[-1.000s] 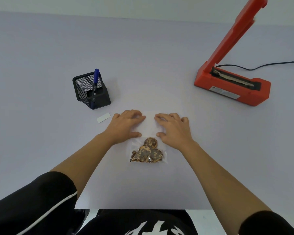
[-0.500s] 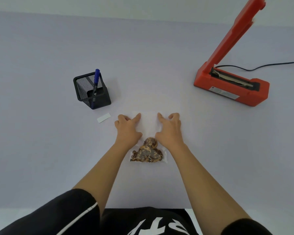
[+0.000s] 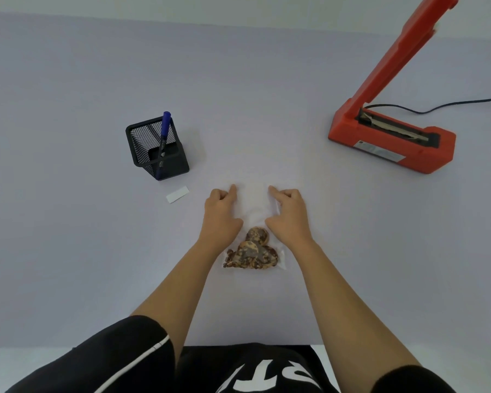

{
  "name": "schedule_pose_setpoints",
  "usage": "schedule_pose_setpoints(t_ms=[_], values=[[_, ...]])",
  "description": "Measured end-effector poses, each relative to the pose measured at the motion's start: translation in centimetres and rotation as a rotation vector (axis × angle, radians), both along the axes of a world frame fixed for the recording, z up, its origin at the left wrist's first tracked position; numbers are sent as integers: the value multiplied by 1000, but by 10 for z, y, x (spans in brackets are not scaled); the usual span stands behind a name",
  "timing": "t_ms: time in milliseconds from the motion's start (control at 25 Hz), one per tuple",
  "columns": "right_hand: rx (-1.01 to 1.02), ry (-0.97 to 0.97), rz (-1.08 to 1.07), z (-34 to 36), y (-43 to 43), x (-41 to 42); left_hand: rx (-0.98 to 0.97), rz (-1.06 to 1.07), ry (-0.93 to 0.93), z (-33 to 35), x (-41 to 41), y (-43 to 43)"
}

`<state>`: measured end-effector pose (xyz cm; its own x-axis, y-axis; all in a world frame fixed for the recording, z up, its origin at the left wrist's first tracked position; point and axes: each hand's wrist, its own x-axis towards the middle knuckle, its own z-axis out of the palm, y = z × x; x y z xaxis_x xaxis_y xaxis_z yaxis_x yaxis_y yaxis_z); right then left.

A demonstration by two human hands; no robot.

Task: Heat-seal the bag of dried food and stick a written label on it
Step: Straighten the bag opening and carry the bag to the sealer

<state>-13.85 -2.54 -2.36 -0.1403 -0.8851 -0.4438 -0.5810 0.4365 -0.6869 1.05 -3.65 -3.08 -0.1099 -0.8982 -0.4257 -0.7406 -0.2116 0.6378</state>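
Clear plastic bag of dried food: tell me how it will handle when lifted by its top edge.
Probably floppy: the clear plastic bag is thin film that wrinkles beside the right hand. Likely bottom-heavy, since the brown dried food is bunched at the near end, so it should hang there. It seems light: only a small handful inside.

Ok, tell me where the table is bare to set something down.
Bare: the stretch between pen holder and heat sealer, beyond the bag; also the near right, this side of the sealer. Crowded: the label by the holder, and the bag, with left hand and right hand on it.
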Motion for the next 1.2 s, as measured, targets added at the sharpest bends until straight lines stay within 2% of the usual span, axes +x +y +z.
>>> schedule_pose_setpoints(t_ms=[120, 240, 360, 520, 880, 1040, 1200], values=[[-46, -40, -13, -2, 5, -1, -69, -31, 93, 2, 5, 5], [-76, -203, -141, 5, 7, -6, -89, -13, 217, 9, 8, 3], [-88, -376, -276, 11, 6, -14, 14, 24, 326, 15, 13, -5], [-69, -499, -306, 15, 0, -34, 210, 64, 534, 21, 15, -24], [-93, -594, -332, 25, -13, -106, 229, 106, 568, 30, -53, -55], [-139, -547, -344, 32, -19, -151, 271, 146, 656, 38, -101, -59], [-158, -527, -516, 37, -19, -195, 269, 142, 666, 38, -151, -59]])
